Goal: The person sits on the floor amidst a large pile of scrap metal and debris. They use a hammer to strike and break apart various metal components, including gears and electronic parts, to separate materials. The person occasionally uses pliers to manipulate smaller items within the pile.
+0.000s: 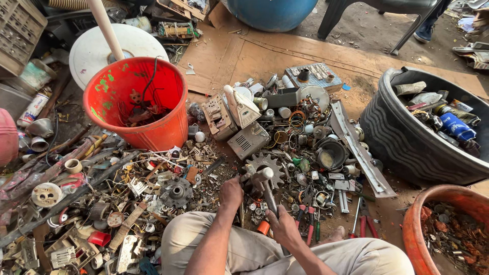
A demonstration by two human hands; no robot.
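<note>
Red bucket [136, 104] with green flecks, black ribbed tub [407, 142], blue drum [270, 12], brown cardboard [285, 56].

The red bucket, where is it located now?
In the head view, the red bucket stands at the upper left, in front of a white disc, left of the grey metal box, beyond the scrap pile and both hands.

A hammer [266, 188] is gripped by its handle in the right hand [283, 227], its head raised over a toothed gear [265, 168]. A small metal part is held down on the floor by the left hand [231, 192], amid scattered scrap. A red bucket [137, 104] stands behind.
</note>
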